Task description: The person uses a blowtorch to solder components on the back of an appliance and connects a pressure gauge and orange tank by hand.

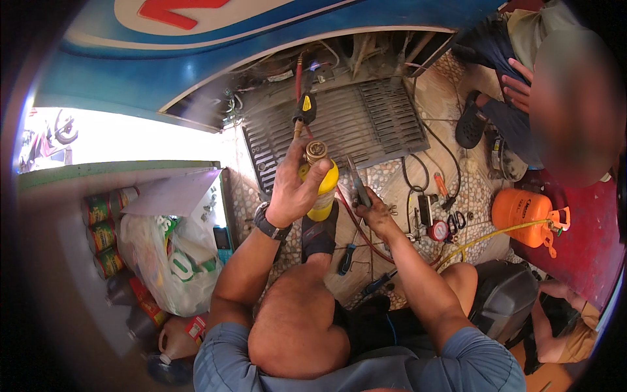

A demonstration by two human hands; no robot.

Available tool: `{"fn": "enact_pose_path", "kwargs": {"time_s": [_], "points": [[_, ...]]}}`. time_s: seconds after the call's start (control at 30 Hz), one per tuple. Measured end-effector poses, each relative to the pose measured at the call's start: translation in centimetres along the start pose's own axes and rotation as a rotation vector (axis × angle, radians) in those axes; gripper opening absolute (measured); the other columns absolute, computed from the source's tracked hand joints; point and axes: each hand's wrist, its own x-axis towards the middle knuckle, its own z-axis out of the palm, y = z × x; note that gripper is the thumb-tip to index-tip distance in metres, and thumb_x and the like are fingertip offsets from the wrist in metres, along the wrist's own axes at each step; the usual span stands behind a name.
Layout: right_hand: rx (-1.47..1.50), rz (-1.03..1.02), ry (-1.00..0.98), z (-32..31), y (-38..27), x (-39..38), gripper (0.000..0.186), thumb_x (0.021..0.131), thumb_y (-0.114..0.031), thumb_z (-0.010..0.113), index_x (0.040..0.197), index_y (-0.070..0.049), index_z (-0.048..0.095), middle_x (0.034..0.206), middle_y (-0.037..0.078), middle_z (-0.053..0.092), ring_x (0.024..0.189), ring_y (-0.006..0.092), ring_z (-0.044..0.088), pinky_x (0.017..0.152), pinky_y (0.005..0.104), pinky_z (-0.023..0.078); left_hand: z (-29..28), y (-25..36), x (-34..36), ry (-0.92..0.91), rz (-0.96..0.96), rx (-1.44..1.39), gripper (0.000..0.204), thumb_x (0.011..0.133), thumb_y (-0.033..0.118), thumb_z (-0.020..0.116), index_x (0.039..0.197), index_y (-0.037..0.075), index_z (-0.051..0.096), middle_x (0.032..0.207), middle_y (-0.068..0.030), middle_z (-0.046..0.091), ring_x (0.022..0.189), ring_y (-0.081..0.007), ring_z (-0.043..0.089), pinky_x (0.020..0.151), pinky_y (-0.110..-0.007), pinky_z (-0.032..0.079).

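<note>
My left hand (290, 189) is closed around the neck of a hand torch with a yellow gas cylinder (322, 201). The torch's black head (305, 108) points away from me, toward the opening under a blue cabinet (189, 68). A small bluish glow shows inside that opening, though its source is unclear. In my right hand (377, 215) is a pair of pliers (357, 181), jaws pointing up and away. Beneath both tools lies a slotted metal grille panel (385, 124) on the floor, in front of the cabinet.
At the right, a person's hand (517, 86) and shoe (469, 124) show near the cabinet. An orange gas cylinder (522, 215) carries a yellow hose (483, 238). Gauges (439, 230), screwdrivers (347, 259) and hoses lie about. A plastic bag (163, 261) and cans (103, 236) are left.
</note>
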Motion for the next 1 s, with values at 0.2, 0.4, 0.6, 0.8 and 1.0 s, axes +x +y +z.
{"fn": "enact_pose_path", "kwargs": {"time_s": [0.2,0.4,0.6,0.8,1.0], "points": [[-0.065,-0.025,-0.008,3.1,-4.0,0.8,0.073,0.093,-0.001,0.059,0.158,0.003,0.026,0.136,0.009,0.058,0.120,0.0172,0.055,0.103,0.0276,0.043,-0.4,-0.1,-0.2,0.013,-0.028,-0.025,0.053,0.097,0.040,0.070,0.122,-0.003,0.054,0.098,-0.0139,0.066,0.091,-0.0219,0.066,0.082,-0.034,0.052],[0.025,-0.051,0.010,4.2,-1.8,2.4,0.075,0.092,0.000,0.061,0.158,0.003,0.026,0.137,0.009,0.058,0.119,0.0169,0.056,0.104,0.0275,0.043,-0.3,0.4,-0.1,-0.001,-0.069,-0.025,0.044,0.100,0.038,0.067,0.119,0.001,0.051,0.100,-0.0087,0.066,0.096,-0.0166,0.063,0.089,-0.032,0.049],[0.157,-0.035,-0.053,4.6,-1.8,1.4,0.071,0.091,-0.009,0.062,0.156,-0.002,0.035,0.142,0.017,0.055,0.126,0.0235,0.054,0.108,0.0312,0.040,-0.8,0.2,-0.3,-0.025,-0.094,-0.041,0.045,0.100,0.037,0.066,0.120,0.000,0.052,0.101,-0.0084,0.065,0.098,-0.0162,0.061,0.090,-0.032,0.048],[0.067,0.000,0.024,3.5,-3.0,1.5,0.067,0.093,-0.012,0.060,0.155,-0.003,0.037,0.138,0.013,0.058,0.122,0.0216,0.054,0.105,0.0292,0.041,-0.6,0.2,0.1,-0.040,-0.025,-0.100,0.045,0.100,0.037,0.062,0.124,-0.001,0.055,0.098,-0.0122,0.067,0.092,-0.0207,0.064,0.085,-0.035,0.050],[0.029,-0.028,-0.001,3.7,-3.7,0.7,0.069,0.095,-0.014,0.059,0.157,0.000,0.032,0.138,0.015,0.057,0.119,0.0202,0.056,0.103,0.0296,0.044,-0.7,0.0,0.0,-0.017,-0.033,-0.066,0.050,0.100,0.042,0.061,0.123,-0.002,0.058,0.098,-0.0154,0.069,0.090,-0.0247,0.068,0.083,-0.036,0.051]]}}
